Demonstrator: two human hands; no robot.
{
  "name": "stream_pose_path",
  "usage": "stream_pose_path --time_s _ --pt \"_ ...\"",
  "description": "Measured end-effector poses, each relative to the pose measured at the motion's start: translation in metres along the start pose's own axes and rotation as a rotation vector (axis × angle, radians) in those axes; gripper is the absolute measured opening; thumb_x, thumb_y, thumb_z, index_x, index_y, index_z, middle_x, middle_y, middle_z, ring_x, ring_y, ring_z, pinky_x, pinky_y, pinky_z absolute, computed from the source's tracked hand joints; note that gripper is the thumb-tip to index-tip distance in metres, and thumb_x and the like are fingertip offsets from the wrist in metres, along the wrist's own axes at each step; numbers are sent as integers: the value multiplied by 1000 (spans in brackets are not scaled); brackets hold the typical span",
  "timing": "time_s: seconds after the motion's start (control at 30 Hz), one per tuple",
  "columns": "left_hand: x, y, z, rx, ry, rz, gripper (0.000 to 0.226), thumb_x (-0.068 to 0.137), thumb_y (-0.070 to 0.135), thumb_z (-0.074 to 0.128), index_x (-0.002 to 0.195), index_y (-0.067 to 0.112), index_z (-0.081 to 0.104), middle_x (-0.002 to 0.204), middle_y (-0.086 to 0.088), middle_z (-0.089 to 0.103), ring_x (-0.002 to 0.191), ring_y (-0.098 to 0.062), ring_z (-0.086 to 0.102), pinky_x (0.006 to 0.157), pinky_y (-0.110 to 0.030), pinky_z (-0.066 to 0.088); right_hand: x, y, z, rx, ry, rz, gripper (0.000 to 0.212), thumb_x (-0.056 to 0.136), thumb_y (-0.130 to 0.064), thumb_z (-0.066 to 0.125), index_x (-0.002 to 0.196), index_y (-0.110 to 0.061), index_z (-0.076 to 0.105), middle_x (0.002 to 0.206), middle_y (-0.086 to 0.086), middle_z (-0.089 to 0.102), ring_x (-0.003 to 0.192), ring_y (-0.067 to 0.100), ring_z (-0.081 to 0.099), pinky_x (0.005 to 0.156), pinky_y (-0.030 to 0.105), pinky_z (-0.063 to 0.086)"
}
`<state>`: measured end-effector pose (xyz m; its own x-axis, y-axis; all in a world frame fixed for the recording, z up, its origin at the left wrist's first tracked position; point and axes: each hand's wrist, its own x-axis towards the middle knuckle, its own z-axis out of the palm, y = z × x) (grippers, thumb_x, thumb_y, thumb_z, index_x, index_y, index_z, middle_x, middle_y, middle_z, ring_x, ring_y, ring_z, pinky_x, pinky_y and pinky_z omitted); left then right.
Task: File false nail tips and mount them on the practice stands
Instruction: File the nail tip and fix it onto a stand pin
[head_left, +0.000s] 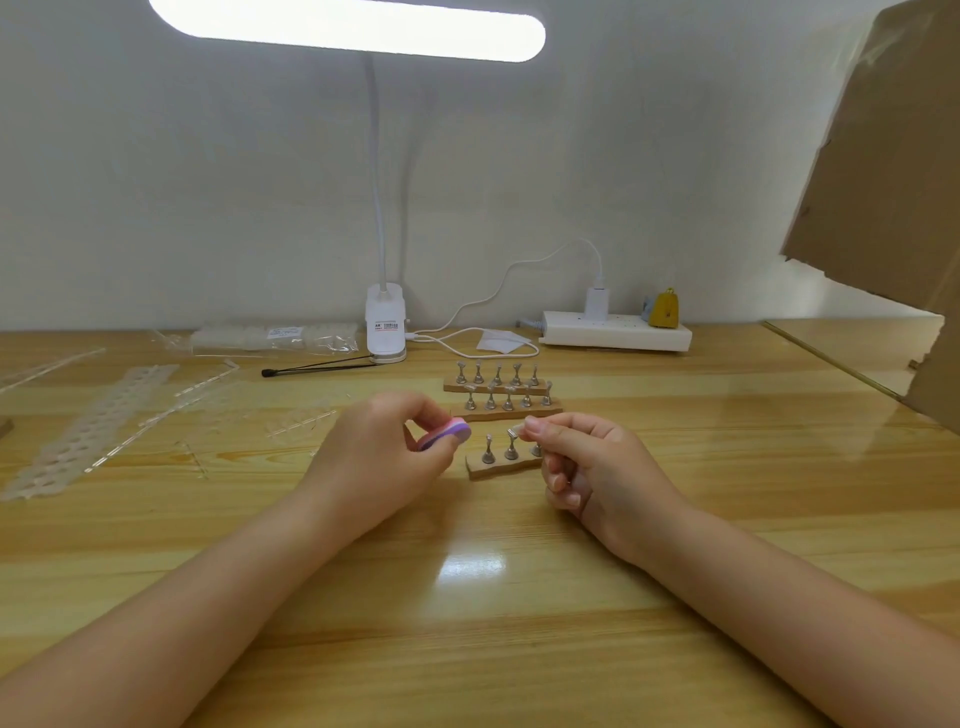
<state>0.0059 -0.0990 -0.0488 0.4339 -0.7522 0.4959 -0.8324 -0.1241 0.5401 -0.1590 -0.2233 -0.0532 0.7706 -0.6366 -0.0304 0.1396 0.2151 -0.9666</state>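
A clear false nail tip (513, 431) sits pinched between thumb and forefinger of the right hand (587, 462), held just above the nearest practice stand (501, 457), probably so it can be mounted once filed. The left hand (382, 452) grips a pink-and-purple file block (444, 435) close beside it, ready to stroke the edge. Two fuller stands (501, 392) wait behind on the surface (519, 597), lit by the clip lamp (385, 327).

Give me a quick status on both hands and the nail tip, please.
Left hand grips the pink-purple file. Right hand pinches a clear nail tip over the nearest stand. Nothing in the way.
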Motion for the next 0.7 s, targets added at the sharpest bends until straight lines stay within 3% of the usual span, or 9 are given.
stream_pose_path --time_s 0.1,0.23,0.4,0.5,0.6,0.7 --pt "-3 3 0 121 -11 7 7 83 39 69 84 32 66 85 20 61 74 -3 56 61 -20 37 0 0 0 -4 -6 1 28 67 -23 73 87 -2 71 55 1 49 44 8 42 37 18 33" --pt "-5 2 2 391 -69 12 8 86 40 62 91 36 65 99 19 61 101 -10 53 81 -28 36 1 1 -1 -7 -12 8 28 67 -23 74 86 -3 72 55 1 50 44 8 43 37 18 34" --pt "-6 2 1 328 -73 27 16 84 53 60 82 38 66 83 23 62 90 -5 53 80 -28 34 2 2 -2 -14 -20 2 24 67 -24 74 82 -6 74 55 0 51 44 8 44 37 17 34" --pt "-7 3 3 238 17 71 15 88 39 64 99 29 68 86 18 65 86 -9 58 81 -30 44 1 1 -2 -17 -18 7 26 66 -23 75 84 -5 73 55 1 50 44 8 43 37 17 34" --pt "-5 10 2 86 255 232 26 88 26 68 110 12 65 89 7 66 79 -12 62 74 -31 51 1 0 -2 -14 -28 18 27 69 -22 73 88 -3 72 56 1 49 45 7 43 37 17 34" --pt "-8 26 4 -13 324 522 27 88 16 69 112 5 64 90 0 66 79 -13 62 76 -33 53 -1 -2 -2 32 -98 23 13 73 -18 70 79 -8 72 57 2 47 45 7 43 35 15 32"
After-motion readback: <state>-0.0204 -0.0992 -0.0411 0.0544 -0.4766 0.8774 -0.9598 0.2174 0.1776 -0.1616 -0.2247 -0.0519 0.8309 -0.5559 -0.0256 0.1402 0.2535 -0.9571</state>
